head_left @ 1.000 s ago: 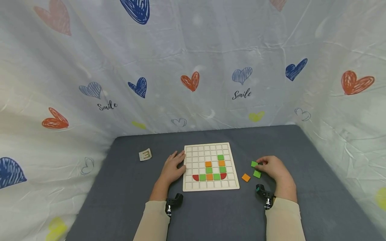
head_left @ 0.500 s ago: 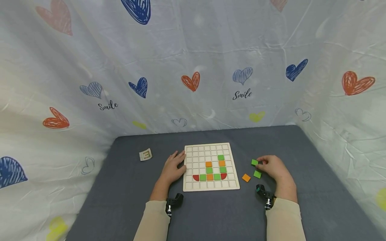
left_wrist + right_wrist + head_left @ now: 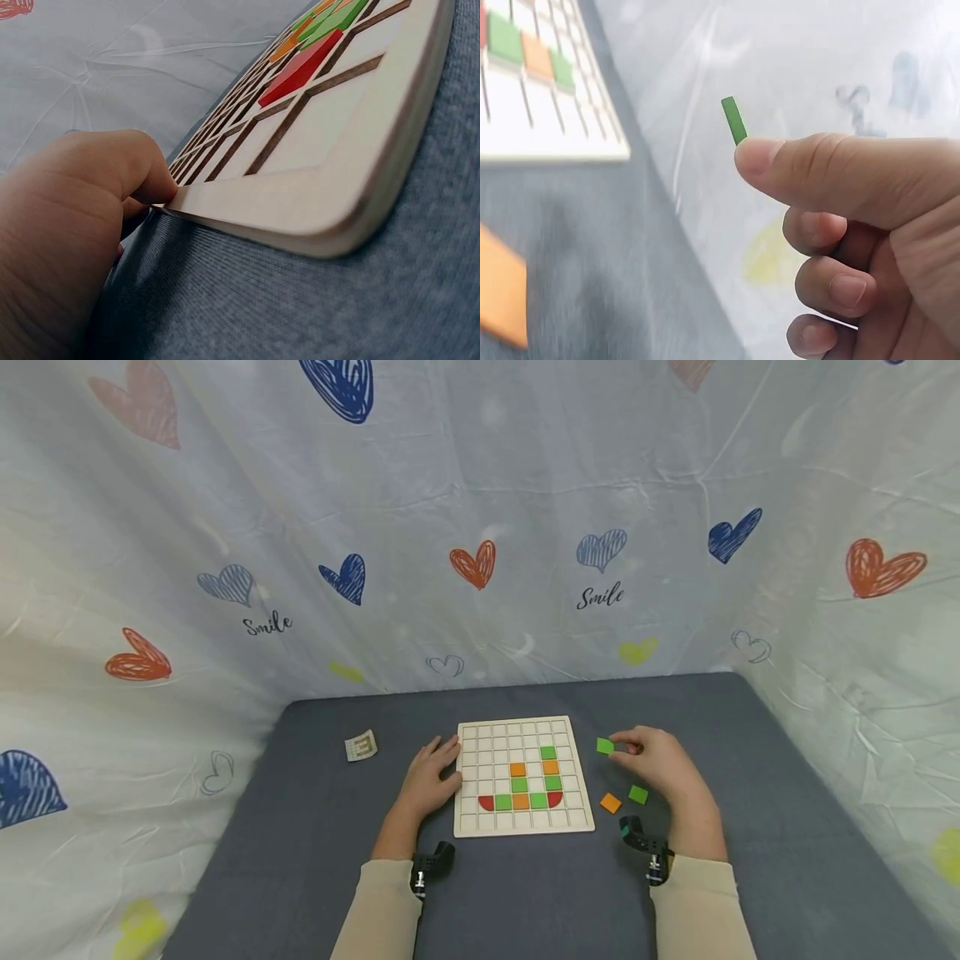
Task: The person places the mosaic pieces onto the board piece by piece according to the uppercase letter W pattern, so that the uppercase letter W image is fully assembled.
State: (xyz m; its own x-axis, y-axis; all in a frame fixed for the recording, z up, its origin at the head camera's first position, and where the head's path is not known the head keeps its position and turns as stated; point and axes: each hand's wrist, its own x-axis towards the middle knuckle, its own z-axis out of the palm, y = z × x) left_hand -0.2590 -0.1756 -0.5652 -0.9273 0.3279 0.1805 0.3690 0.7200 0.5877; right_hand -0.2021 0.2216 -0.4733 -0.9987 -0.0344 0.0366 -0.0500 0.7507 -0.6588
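Observation:
My right hand (image 3: 656,762) pinches a green square tile (image 3: 604,746) by its edge between thumb and fingers, just right of the board. In the right wrist view the same green tile (image 3: 734,120) shows edge-on above the thumb tip. A pale wooden grid board (image 3: 483,822) lies in front of me, with green, orange and red tiles set in its squares. My left hand (image 3: 429,781) rests along the board's left edge. The left wrist view shows the thumb (image 3: 154,176) touching the board's rim (image 3: 300,229).
An orange tile (image 3: 611,802) and another green tile (image 3: 638,795) lie on the dark grey tabletop (image 3: 525,893) right of the board. At the back left is a small printed card (image 3: 362,746). A white curtain (image 3: 405,510) with hearts hangs behind the table.
My right hand has lifted the upper green tile from its place by the other loose tiles and moved it left and away from me, toward the board. The left hand stays put.

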